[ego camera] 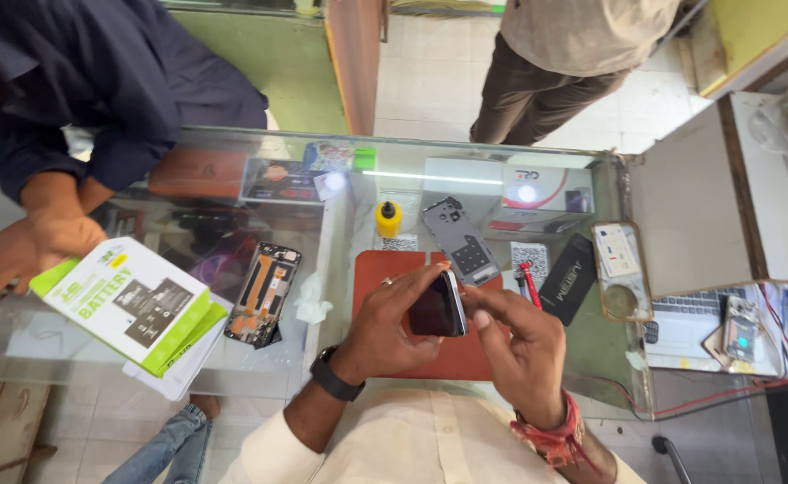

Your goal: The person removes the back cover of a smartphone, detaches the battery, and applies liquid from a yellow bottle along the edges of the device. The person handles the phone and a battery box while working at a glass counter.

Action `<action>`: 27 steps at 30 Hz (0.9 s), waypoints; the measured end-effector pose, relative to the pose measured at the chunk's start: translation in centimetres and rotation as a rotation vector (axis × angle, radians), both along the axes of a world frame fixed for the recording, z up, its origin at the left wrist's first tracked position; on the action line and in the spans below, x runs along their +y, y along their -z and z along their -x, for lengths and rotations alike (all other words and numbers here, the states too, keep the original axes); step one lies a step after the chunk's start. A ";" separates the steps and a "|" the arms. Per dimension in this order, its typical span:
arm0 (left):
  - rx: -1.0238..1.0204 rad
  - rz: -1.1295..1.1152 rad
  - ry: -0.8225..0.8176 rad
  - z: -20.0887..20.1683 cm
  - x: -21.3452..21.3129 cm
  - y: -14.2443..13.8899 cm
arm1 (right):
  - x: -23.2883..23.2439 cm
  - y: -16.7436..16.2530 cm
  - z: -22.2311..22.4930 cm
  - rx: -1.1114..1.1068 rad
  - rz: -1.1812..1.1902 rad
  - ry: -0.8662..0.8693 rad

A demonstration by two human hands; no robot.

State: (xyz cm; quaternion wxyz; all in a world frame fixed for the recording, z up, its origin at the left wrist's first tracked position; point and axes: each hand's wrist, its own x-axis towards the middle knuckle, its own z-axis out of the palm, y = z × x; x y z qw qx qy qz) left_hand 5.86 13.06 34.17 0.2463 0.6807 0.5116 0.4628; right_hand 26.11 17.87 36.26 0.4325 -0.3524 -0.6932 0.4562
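Note:
My left hand (392, 323), with a ring and a black wristwatch, grips a dark phone (439, 307) by its left side above a red-brown work mat (371, 269). My right hand (519, 345), with red threads at the wrist, pinches the phone's right edge with thumb and fingertips. The phone is tilted, its dark screen facing me. Just beyond it on the mat lies a grey phone back cover (459, 238), inner side up.
On the glass counter (609, 358) lie an opened phone body (263, 293), a yellow-capped bottle (387, 218), a red-handled tool (528, 278), a black case (568, 278), a clear-cased phone (619, 269) and green-white battery boxes (129, 305). Another person's hands (17, 255) rest at left; someone stands beyond.

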 end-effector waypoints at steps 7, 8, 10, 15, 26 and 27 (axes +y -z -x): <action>0.339 -0.023 -0.072 -1.7 0.6 -0.8 | 1.7 3.9 -1.2 0.087 0.374 0.016; 0.362 -0.031 -0.074 -1.9 0.7 -0.7 | 1.8 4.3 -1.3 0.077 0.372 0.027; 0.404 -0.048 -0.080 -2.3 0.8 -0.5 | 2.1 4.7 -1.7 0.059 0.376 0.038; 0.517 -0.027 -0.017 -2.7 1.3 0.3 | 2.4 5.2 -3.0 0.023 0.388 -0.013; 0.670 -0.067 0.151 -3.4 1.9 3.2 | 0.9 11.0 -5.1 0.070 0.482 -0.004; 0.692 -0.075 0.148 -3.3 1.9 3.4 | 0.8 11.5 -5.1 0.079 0.481 0.008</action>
